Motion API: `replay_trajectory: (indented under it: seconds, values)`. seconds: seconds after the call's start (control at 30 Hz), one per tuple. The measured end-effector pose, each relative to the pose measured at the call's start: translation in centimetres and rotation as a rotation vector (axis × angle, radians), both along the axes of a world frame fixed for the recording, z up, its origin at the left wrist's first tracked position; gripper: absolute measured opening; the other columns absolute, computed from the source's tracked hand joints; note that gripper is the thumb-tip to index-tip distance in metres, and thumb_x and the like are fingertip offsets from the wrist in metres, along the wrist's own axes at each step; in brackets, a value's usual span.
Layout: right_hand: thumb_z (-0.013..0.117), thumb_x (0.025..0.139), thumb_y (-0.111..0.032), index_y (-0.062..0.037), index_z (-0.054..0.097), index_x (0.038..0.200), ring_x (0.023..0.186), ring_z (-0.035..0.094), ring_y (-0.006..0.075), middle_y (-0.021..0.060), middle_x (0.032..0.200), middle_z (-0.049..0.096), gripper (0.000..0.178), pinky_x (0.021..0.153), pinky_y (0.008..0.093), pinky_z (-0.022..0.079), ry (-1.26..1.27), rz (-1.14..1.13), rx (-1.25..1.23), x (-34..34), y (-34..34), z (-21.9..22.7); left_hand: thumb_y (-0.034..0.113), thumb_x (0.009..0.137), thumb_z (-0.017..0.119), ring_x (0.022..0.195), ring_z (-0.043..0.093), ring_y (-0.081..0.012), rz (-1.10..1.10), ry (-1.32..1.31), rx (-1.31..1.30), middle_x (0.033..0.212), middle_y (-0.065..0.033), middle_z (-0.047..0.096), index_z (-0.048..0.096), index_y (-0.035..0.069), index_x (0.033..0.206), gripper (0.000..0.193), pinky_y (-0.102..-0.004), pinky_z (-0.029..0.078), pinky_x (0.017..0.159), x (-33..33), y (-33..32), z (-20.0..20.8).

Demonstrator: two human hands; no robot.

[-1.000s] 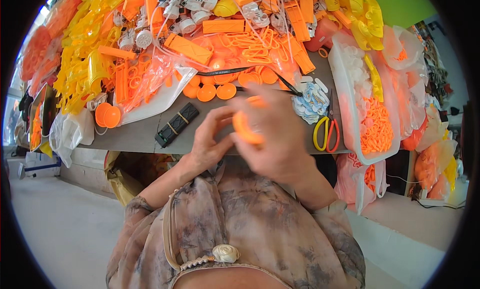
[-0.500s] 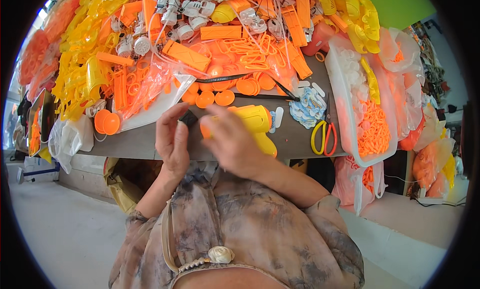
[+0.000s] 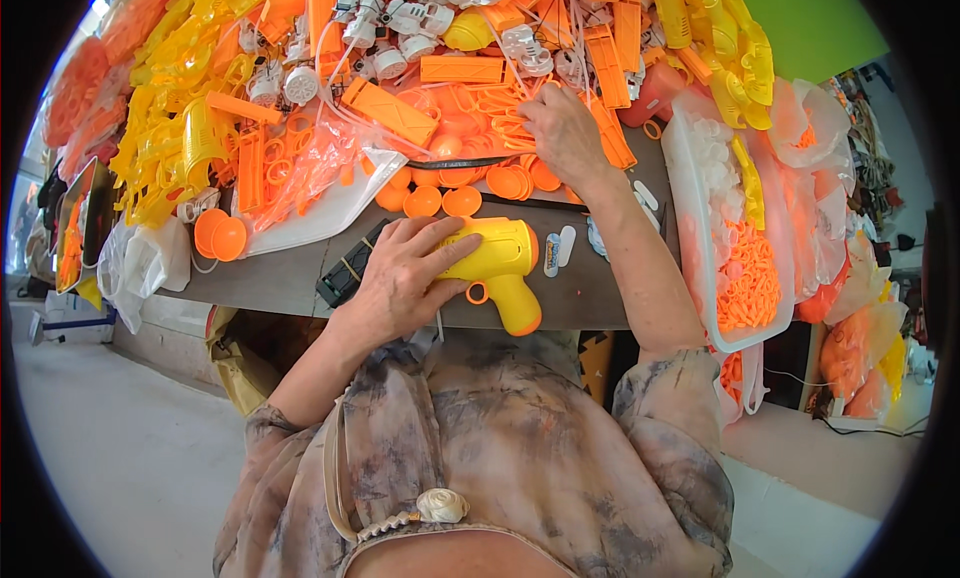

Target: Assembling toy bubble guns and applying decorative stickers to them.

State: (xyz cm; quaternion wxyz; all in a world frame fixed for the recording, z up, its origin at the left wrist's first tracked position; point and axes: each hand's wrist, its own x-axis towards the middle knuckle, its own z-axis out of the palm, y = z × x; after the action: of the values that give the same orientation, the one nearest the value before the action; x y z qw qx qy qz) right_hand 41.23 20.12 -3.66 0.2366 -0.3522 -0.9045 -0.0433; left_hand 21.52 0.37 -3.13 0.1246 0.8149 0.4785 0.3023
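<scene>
A yellow toy gun [image 3: 495, 253] with an orange muzzle cap and orange trigger ring lies at the table's near edge, its grip toward me. My left hand [image 3: 405, 278] rests over its left end, fingers curled on the body. Farther off, my right hand [image 3: 565, 133] reaches into a heap of orange loop-shaped pieces [image 3: 500, 113], its fingertips pinched together at them. What exactly sits between those fingertips is partly hidden. Left of my left hand lies a black rectangular block [image 3: 350, 263] with a thin light band across it.
Orange round cups [image 3: 462, 201] lie behind the gun. White motor-like units [image 3: 418, 18], orange strips and yellow shells [image 3: 205, 158] pile up beyond. At the right stands a translucent bin [image 3: 700, 248] with small orange parts [image 3: 748, 283]. White oval pieces [image 3: 567, 243] lie beside the gun.
My right hand has moved from over the toy gun up to the orange loops. My left hand has moved right onto the gun, leaving the black block on the table.
</scene>
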Motion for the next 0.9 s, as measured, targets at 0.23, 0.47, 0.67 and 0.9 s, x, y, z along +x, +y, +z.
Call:
replay_trajectory:
  seconds: [0.23,0.47,0.67,0.9]
  values:
    - [0.060,0.078,-0.003,-0.0013,0.063,0.086,0.086,0.053,0.0263,0.0085,0.086,0.055,0.008,0.076,0.0360,0.044,0.062,0.158,-0.029,-0.1,0.2,1.5,0.019,0.067,0.074,0.104,0.052,-0.0320,0.004,-0.021,0.000,0.120,-0.0111,0.055,0.059,0.009,0.116,0.052,-0.0425,0.041,0.087,-0.2,-0.1,-0.2]
    - [0.062,0.083,-0.006,0.0002,0.064,0.096,0.082,0.059,0.0126,0.0032,0.084,0.063,0.014,0.074,0.0247,0.046,0.508,0.060,-0.489,0.1,0.6,2.4,0.018,0.064,0.077,0.106,0.049,-0.0341,0.027,-0.076,0.093,0.118,-0.0121,0.054,0.060,0.008,0.115,0.054,-0.0433,0.041,0.089,-0.2,0.0,-1.0]
    - [0.059,0.089,-0.008,0.0007,0.065,0.100,0.088,0.059,0.0084,0.0027,0.085,0.066,0.016,0.080,0.0215,0.046,0.919,0.059,-0.773,0.4,0.5,3.8,0.015,0.061,0.076,0.102,0.049,-0.0309,0.008,-0.147,0.121,0.108,-0.0095,0.055,0.061,0.004,0.109,0.051,-0.0419,0.039,0.088,-0.3,0.1,-1.4]
    - [0.058,0.089,-0.010,0.0013,0.064,0.103,0.088,0.059,0.0098,0.0042,0.089,0.066,0.018,0.086,0.0239,0.044,1.064,0.103,-0.801,0.8,-0.9,4.0,0.016,0.063,0.078,0.099,0.052,-0.0308,0.016,-0.156,0.116,0.109,-0.0103,0.058,0.063,0.003,0.108,0.049,-0.0405,0.042,0.087,-0.4,0.0,-1.7]
